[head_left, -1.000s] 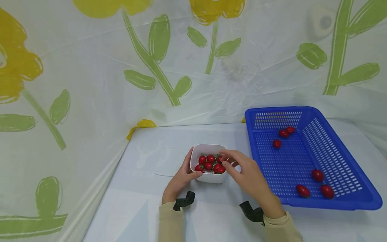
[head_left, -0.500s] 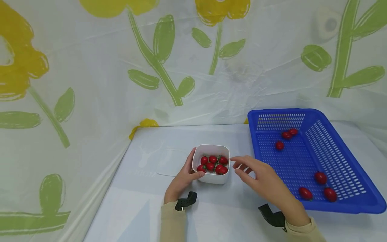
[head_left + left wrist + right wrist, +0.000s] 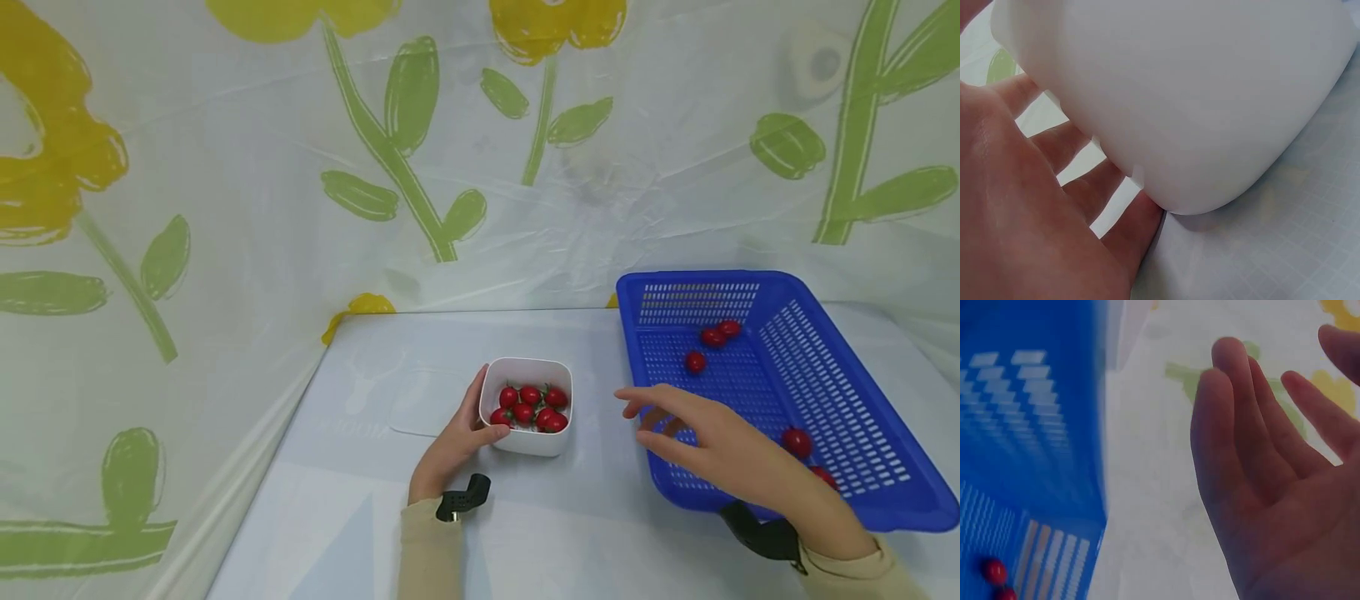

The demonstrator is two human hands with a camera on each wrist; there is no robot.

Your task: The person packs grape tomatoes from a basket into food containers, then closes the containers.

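Observation:
My left hand (image 3: 452, 446) holds a white square plastic container (image 3: 527, 444) on the table, its thumb over the near rim and its fingers along the left side. In the left wrist view those fingers spread against the smooth wall of the container (image 3: 1197, 94). Several cherry tomatoes (image 3: 522, 413), some with green stems, lie inside it. My right hand (image 3: 712, 442) hovers over the near left part of the blue basket (image 3: 633, 333), fingers loosely bent and holding nothing. The right wrist view shows that palm (image 3: 1297, 506) bare. Several cherry tomatoes (image 3: 695, 362) lie scattered in the basket; my right forearm partly covers the nearer ones.
A white cloth (image 3: 360, 517) covers the table. Behind it hangs a pale curtain (image 3: 262, 208) printed with yellow flowers and green leaves. The basket stands to the right of the container, with a strip of tablecloth between them.
My right hand has drawn back from the container and moved right, over the basket. The left hand keeps its hold on the container, and the whole head view has shifted slightly.

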